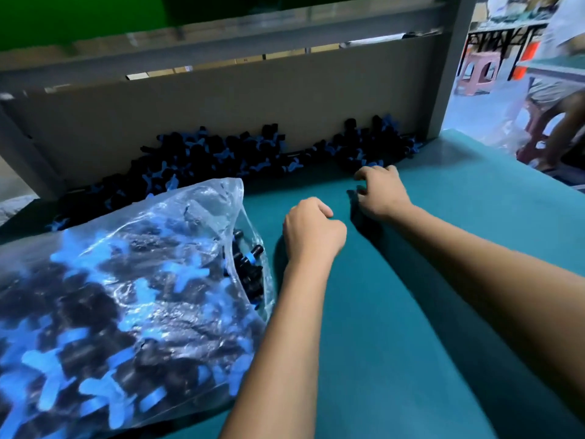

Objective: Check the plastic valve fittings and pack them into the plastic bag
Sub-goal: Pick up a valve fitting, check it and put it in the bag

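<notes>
The valve fittings (221,153) are piled along the back of the bench (443,248), with plenty already seen inside the plastic bag (126,280) at left. They look light, hard and a bit slippery, so best pinched by the black body. The left hand (311,231) is fisted, maybe around something hidden; the right hand (380,191) is curled, empty, just short of the pile
</notes>
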The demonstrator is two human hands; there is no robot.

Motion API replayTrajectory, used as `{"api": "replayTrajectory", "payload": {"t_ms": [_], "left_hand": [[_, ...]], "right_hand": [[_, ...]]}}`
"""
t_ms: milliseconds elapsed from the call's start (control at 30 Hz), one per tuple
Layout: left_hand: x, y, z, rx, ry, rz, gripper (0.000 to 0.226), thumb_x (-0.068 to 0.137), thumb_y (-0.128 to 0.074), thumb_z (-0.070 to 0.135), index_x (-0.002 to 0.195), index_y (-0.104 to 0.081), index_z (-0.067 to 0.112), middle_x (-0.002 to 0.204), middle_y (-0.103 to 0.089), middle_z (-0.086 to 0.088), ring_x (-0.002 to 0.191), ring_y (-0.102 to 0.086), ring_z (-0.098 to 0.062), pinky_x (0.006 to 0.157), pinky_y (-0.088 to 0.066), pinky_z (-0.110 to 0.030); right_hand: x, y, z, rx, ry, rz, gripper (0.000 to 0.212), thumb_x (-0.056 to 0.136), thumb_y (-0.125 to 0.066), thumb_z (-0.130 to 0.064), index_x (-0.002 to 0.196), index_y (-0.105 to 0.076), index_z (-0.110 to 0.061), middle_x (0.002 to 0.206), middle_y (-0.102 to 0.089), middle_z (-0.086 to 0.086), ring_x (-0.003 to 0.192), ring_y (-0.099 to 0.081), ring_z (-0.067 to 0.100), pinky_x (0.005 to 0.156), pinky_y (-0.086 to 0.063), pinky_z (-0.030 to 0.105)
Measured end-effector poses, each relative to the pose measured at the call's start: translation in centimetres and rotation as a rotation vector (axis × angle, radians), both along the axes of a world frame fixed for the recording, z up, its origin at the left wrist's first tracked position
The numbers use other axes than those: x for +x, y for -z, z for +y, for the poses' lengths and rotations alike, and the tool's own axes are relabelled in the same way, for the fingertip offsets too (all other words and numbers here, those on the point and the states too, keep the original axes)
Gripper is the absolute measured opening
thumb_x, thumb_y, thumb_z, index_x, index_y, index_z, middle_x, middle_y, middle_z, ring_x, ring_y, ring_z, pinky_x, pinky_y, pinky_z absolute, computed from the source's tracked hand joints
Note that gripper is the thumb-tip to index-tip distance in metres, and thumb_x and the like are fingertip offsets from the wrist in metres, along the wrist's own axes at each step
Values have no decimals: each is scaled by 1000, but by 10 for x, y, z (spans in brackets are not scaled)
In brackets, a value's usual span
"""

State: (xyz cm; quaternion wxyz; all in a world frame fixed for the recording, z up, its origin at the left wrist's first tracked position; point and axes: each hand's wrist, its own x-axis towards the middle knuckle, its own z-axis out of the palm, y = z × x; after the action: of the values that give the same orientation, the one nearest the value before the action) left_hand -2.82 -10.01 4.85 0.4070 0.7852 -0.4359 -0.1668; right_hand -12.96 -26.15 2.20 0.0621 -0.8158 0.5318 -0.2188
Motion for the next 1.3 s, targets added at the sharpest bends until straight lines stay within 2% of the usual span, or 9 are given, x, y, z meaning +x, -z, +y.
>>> {"api": "replayTrajectory", "payload": {"t_ms": [133,233,300,433,733,900,1000,1133,1300], "left_hand": [[-10,13,-9,-17,-57,9,31,77,-55,5,95,-65,28,109,-66,-3,101,-62,-31,86,-53,-38],[-15,20,-16,-56,-87,-30,31,77,-55,7,97,-65,28,108,-63,2,96,-62,-29,84,-53,-40],[-14,21,-19,-80,-104,-51,31,78,-55,6,97,-65,29,107,-60,4,96,-61,-27,80,-50,-38],[-9,24,-17,-150,-133,-56,28,81,-57,7,97,-64,29,107,-57,7,99,-58,-25,80,-46,-37],[-11,32,12,-405,-185,199,33,82,-53,-5,105,-67,15,111,-66,-3,91,-57,-23,84,-46,-33],[1,44,35,-336,-129,203,51,89,-52,-4,133,-60,20,137,-58,-2,117,-59,-22,104,-48,-38],[7,49,48,-333,-3,226,56,94,-59,-3,145,-52,21,144,-50,1,120,-58,-20,106,-48,-35],[11,50,57,-357,102,220,36,92,-67,-1,123,-70,19,117,-70,4,98,-69,-13,89,-55,-30],[14,45,57,-390,53,297,23,86,-72,0,97,-74,19,96,-75,2,93,-73,-19,90,-59,-44]], "right_hand": [[-9,0,-46,40,85,220,58,90,-62,-25,142,-39,-14,155,-32,8,139,-23,39,106,-41,55],[-9,-3,-74,158,67,236,71,95,-58,-27,156,-23,-22,168,-8,4,152,-4,38,118,-25,56],[-9,-3,-83,201,16,241,67,99,-52,-27,159,-22,-19,166,-17,15,152,-12,39,124,-17,48],[-13,5,-62,68,12,95,47,95,-55,-20,142,-50,-25,137,-42,18,121,-44,46,106,-43,46],[-15,11,56,68,-158,-194,32,88,-71,-16,120,-64,-14,107,-51,12,100,-55,30,83,-39,26],[-15,20,114,119,-106,-510,22,96,-63,-16,118,-67,-16,104,-58,7,93,-53,16,81,-35,18],[-12,14,135,414,-145,-973,13,100,-58,-12,104,-70,-14,78,-63,-3,65,-54,11,66,-43,26],[-18,14,149,750,-308,-1289,32,103,-52,-6,79,-72,-13,67,-56,6,54,-47,11,58,-44,25],[-24,18,144,756,-395,-1242,17,94,-64,2,93,-75,-11,78,-70,7,60,-60,11,65,-54,22]]}}
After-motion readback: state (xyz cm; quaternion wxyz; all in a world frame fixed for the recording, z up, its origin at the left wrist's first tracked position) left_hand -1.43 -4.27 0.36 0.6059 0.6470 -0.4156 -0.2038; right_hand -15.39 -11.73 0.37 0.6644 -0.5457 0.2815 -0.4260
